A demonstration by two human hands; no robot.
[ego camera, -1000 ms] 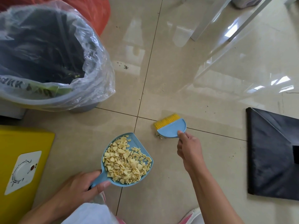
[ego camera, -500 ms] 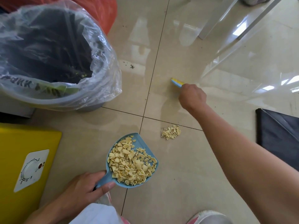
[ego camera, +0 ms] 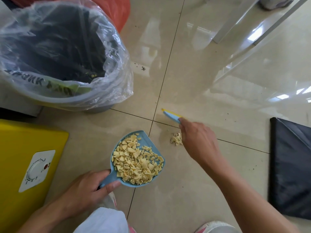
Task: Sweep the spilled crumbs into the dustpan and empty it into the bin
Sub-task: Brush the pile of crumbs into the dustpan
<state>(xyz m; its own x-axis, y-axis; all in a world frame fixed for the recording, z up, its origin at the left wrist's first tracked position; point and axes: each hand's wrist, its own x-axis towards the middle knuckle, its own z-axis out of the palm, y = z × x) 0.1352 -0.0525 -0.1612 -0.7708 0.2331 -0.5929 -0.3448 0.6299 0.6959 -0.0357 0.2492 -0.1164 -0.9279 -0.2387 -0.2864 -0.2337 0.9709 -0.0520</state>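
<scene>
Head view, and the small heap of pale yellow crumbs is what matters now: it lies on the glossy beige floor tile, just right of the grout crossing and well apart from the open lip of the light blue plastic dustpan. That pan already carries a full load of the same yellow pieces, piled close to its edges.

The right hand hangs right over the heap, fingers closed around the handle of the blue brush with yellow bristles, whose head points away to the upper left, beyond the crumbs. The left hand has fingers and thumb wrapped on the dustpan's handle, pan roughly level.

To do this sweep well, I'd say bring the pan's lip flat to the tile and closer to the heap, then set the bristles on the far side and draw them in 1 short, gentle stroke. A hard flick would likely scatter bits across the slick tile or bounce loaded pieces out.

Further out, the grey bin lined with a clear plastic bag waits at upper left, mouth open, near enough for a level carry. A yellow box sits left, a black flat bag right.
</scene>
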